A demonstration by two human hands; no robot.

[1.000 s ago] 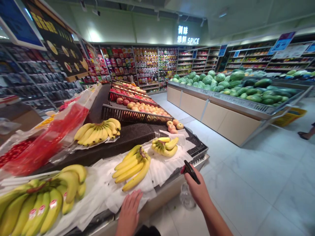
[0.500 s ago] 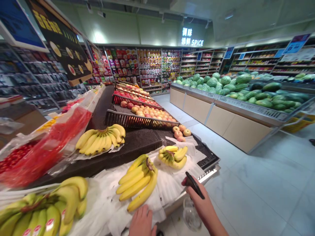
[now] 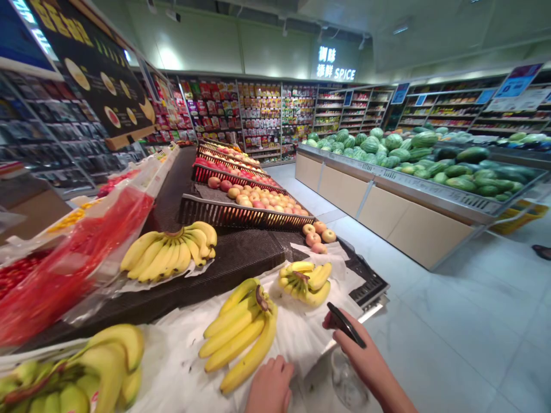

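My right hand point(image 3: 365, 358) is closed around the black trigger head point(image 3: 344, 324) of a clear spray bottle point(image 3: 346, 381), held at the front right corner of the banana stand. My left hand point(image 3: 269, 387) rests on the white foam sheet point(image 3: 297, 335) at the stand's front edge, just below a large banana bunch point(image 3: 239, 335); its fingers are curled and only partly shown. A smaller bunch point(image 3: 305, 281) lies beyond, to the right. Another bunch point(image 3: 170, 252) sits higher on the black mat, and a fourth point(image 3: 94, 367) is at the bottom left.
Crates of apples point(image 3: 262, 201) run back along the stand, with loose apples point(image 3: 318, 232) near its corner. Red plastic bags point(image 3: 73, 252) lie at left. A long bin of watermelons point(image 3: 413, 155) stands across the tiled aisle point(image 3: 451, 321). Stocked shelves line the far wall.
The view has shifted forward and right along the stand. My right hand with the sprayer has moved right and lower in the picture, and my left hand has slid right along the front edge.
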